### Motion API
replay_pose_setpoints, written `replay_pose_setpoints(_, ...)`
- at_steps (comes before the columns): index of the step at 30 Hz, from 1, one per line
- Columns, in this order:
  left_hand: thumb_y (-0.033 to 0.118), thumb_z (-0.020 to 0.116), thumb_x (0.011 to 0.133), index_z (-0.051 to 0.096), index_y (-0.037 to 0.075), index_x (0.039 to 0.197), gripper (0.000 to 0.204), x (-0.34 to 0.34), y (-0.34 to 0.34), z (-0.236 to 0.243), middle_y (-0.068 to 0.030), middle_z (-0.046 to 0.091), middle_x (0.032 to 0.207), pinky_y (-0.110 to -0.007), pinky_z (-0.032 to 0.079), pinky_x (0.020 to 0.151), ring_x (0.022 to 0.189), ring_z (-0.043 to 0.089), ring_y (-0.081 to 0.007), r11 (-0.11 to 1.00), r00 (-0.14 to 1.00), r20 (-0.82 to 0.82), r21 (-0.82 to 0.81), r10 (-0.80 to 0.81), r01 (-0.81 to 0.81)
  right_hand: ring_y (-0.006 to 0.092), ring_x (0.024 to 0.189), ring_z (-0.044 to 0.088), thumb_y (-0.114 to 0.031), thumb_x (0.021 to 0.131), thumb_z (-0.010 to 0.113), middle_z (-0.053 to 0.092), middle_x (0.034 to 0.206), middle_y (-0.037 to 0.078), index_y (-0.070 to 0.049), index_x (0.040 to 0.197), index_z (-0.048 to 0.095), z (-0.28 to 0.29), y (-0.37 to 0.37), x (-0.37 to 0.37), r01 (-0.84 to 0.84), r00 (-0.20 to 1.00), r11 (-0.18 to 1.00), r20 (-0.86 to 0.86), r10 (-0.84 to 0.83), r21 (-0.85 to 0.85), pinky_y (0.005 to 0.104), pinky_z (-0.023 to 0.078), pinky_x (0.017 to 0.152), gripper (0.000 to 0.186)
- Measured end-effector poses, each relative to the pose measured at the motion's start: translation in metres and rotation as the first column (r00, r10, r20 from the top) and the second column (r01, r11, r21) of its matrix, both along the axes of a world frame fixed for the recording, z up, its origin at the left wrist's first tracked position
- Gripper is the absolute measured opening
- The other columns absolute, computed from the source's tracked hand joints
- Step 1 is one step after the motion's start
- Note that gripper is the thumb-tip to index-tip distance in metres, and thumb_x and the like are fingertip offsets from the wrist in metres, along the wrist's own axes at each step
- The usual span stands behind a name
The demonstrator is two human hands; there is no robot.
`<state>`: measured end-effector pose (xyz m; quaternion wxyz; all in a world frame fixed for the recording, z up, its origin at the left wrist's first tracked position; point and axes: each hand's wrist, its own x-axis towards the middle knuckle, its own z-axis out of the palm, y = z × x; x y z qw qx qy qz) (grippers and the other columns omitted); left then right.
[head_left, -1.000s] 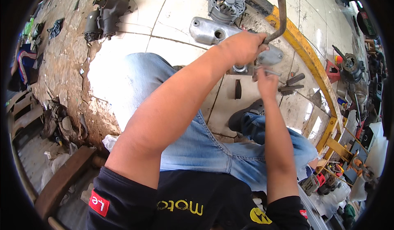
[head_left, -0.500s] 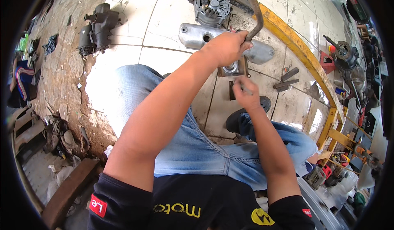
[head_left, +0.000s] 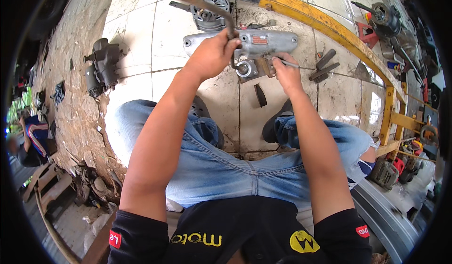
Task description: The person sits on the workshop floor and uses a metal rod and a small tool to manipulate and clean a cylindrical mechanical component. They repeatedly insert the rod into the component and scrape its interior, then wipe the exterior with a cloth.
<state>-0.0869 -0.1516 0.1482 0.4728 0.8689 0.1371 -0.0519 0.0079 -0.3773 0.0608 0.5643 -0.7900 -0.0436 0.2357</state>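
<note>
My left hand [head_left: 212,56] is closed around a bent metal bar [head_left: 202,3]. The bar's long arm reaches up and left, and its lower end meets a small metal part with a round bore [head_left: 245,69]; whether it sits inside the bore I cannot tell. At the right end of that part, my right hand [head_left: 288,76] pinches a short grey metal rod [head_left: 291,63]. Just beyond both hands lies a long silver metal cover [head_left: 278,39]. A dark curved piece [head_left: 260,96] rests on the tiles between my feet.
An alternator [head_left: 210,11] lies past the cover. Brushes [head_left: 325,66] lie on the right, inside a yellow metal frame [head_left: 320,21]. A dark starter-like motor [head_left: 103,64] sits on the left, near broken flooring [head_left: 70,85]. Another person [head_left: 33,139] is at far left.
The bar has swung from pointing up to pointing up and left, its lower end now at the bored part. My right hand has moved up to that part. The view has shifted.
</note>
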Motion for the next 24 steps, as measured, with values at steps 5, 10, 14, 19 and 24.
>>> replay_pose_setpoints(5,0.036,0.048,0.103,0.055,0.004,0.124,0.039,-0.016,0.012,-0.015,-0.0153,0.071,0.102,-0.040,0.051,0.085,0.094,0.067,-0.0333,0.990,0.989,0.064,-0.049,0.132,-0.129,0.0195,0.072,0.069,-0.020,0.088,0.064,0.071,0.084,0.011,-0.001,0.107,0.069,-0.008,0.005,0.005,-0.011,0.998,1.000,-0.060,0.010,-0.027,0.0309,0.054,0.070,0.027)
replay_pose_setpoints(10,0.036,0.049,0.103,0.056,0.003,0.122,0.039,-0.015,0.006,-0.014,-0.0149,0.071,0.103,-0.040,0.052,0.085,0.098,0.067,-0.0335,0.980,0.984,0.025,-0.103,0.176,-0.173,0.0322,0.089,0.071,-0.018,0.088,0.062,0.071,0.094,0.019,-0.004,0.104,0.071,-0.067,-0.016,-0.036,-0.227,0.825,0.972,0.516,0.228,-0.067,0.0366,0.054,0.078,0.023)
replay_pose_setpoints(14,0.036,0.050,0.102,0.057,0.004,0.121,0.038,-0.015,0.004,-0.015,-0.0155,0.071,0.103,-0.040,0.052,0.084,0.097,0.067,-0.0335,0.987,0.986,0.043,-0.047,0.159,-0.157,0.0278,0.085,0.071,-0.018,0.087,0.063,0.072,0.090,0.017,-0.007,0.104,0.072,-0.047,-0.019,-0.032,-0.229,0.897,0.941,0.321,0.304,-0.250,0.0347,0.053,0.076,0.022)
replay_pose_setpoints(19,0.036,0.051,0.102,0.058,0.007,0.119,0.035,-0.017,0.003,-0.017,-0.0160,0.071,0.102,-0.040,0.051,0.084,0.097,0.067,-0.0341,0.990,0.987,0.081,-0.049,0.139,-0.136,0.0207,0.077,0.070,-0.019,0.084,0.066,0.072,0.084,0.014,-0.007,0.100,0.072,-0.034,-0.014,-0.017,-0.112,0.973,0.983,0.185,0.138,-0.145,0.0310,0.053,0.073,0.022)
replay_pose_setpoints(24,0.037,0.051,0.101,0.059,0.007,0.117,0.036,-0.016,0.003,-0.016,-0.0169,0.071,0.102,-0.040,0.051,0.083,0.098,0.067,-0.0354,0.988,0.987,0.051,-0.027,0.152,-0.150,0.0226,0.076,0.069,-0.018,0.085,0.062,0.072,0.086,0.016,-0.006,0.100,0.072,-0.048,-0.015,-0.026,-0.234,0.964,0.951,0.076,0.254,-0.201,0.0320,0.053,0.072,0.021)
